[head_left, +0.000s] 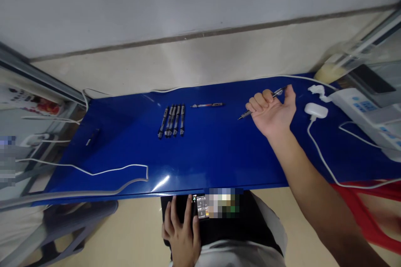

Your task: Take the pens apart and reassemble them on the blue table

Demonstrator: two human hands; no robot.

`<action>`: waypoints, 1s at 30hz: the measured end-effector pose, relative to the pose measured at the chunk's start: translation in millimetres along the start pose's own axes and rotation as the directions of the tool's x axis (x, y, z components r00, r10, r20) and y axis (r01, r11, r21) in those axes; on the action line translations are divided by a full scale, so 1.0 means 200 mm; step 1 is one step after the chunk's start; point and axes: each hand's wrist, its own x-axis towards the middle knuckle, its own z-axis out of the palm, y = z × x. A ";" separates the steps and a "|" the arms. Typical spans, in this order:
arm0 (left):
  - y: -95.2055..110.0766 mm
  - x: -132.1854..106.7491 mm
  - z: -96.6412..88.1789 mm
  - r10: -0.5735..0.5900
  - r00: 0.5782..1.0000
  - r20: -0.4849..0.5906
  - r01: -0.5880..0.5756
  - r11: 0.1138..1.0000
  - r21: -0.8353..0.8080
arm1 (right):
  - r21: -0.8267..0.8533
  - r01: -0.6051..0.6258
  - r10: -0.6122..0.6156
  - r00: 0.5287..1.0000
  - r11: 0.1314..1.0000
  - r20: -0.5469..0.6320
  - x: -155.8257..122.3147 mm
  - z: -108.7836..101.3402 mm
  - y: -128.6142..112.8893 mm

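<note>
My right hand (272,110) is stretched out over the blue table top (200,158), fingers curled round a slim silver pen (261,102) held slantwise, its tip pointing down and left. To its left a single pen (207,104) lies flat on the table. Further left several dark pens (171,121) lie side by side in a neat row. My left hand (181,233) rests below the table edge on my lap, fingers lying flat on a phone (200,206) with a lit screen.
A white cable (103,172) loops along the table's front left. A white earbud case (315,110) with a cable sits right of my right hand, next to a white device with blue buttons (366,110). A red chair (369,208) stands at the lower right.
</note>
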 end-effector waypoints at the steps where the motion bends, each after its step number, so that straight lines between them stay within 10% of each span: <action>1: -0.01 0.00 0.00 -0.015 1.000 -0.010 0.015 1.000 -0.016 | -0.005 -0.002 0.002 1.000 1.000 -0.006 0.00 0.00 0.00; 30: -0.03 0.02 -0.06 0.067 0.998 0.002 -0.067 0.998 -0.012 | -0.006 -0.013 0.013 0.998 1.000 -0.063 0.00 0.01 0.00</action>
